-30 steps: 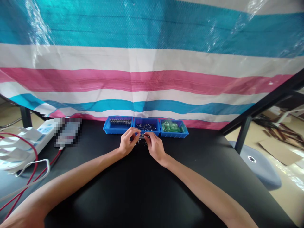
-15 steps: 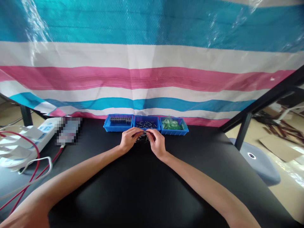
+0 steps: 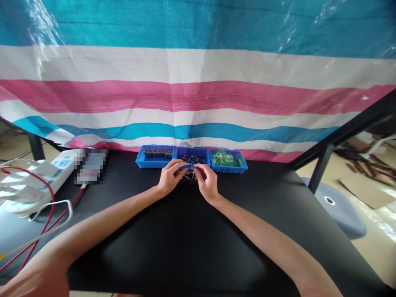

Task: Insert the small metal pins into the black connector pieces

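My left hand and my right hand meet at the front of the middle blue bin. Fingers and thumbs are closed in a pinch on both, with a small greyish piece between the fingertips, too small to name. Thin metal pins or screws lie scattered in that bin. More of these thin pieces show beneath my fingers, partly hidden. The left blue bin has short metal cylinders in rows. Green-and-clear packets fill the right blue bin.
A white power strip with plugs and red and white cables occupies the left of the black table. Beside it lies a blurred-out device. Behind the bins hangs a striped sheet. A grey stool stands right.
The view has tilted and shifted slightly. My fingertips have drawn a little apart, and the small piece between them shows more. Both hands stay at the middle bin.
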Tool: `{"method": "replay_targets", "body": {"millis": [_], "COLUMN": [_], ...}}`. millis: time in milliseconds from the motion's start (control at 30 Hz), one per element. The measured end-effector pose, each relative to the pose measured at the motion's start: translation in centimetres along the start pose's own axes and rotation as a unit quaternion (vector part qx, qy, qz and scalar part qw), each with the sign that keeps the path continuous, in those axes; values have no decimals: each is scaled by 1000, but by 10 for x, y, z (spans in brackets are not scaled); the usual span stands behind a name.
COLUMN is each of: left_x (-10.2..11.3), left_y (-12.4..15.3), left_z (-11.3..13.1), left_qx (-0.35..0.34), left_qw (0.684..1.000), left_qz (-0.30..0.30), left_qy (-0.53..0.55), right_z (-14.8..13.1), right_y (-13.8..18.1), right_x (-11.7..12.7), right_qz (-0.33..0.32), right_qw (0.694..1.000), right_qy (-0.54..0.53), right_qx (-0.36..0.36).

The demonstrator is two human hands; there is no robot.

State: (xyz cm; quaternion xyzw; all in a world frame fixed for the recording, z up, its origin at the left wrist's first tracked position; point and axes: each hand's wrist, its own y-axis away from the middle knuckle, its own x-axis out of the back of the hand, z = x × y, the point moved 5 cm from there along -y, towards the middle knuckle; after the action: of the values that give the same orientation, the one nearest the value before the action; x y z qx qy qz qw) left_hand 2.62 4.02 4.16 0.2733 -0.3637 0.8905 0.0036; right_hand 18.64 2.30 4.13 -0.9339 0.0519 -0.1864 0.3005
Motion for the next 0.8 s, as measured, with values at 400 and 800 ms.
{"method": "replay_targets", "body": {"millis": [400,800], "left_x": [1,5], "left_y": [1,9], "left_z": [5,-4], "left_qx": [-21,51], "left_qw": [999,997], "left_qz": [-1,17], "left_qy": [30,53], "right_z": [8,0], "right_y": [3,-1], "right_x": [-7,-3], "right_qz": [-24,-28], "right_qw": [999,999], "right_qy": [-30,-23], "right_qx": [-33,-2]}}
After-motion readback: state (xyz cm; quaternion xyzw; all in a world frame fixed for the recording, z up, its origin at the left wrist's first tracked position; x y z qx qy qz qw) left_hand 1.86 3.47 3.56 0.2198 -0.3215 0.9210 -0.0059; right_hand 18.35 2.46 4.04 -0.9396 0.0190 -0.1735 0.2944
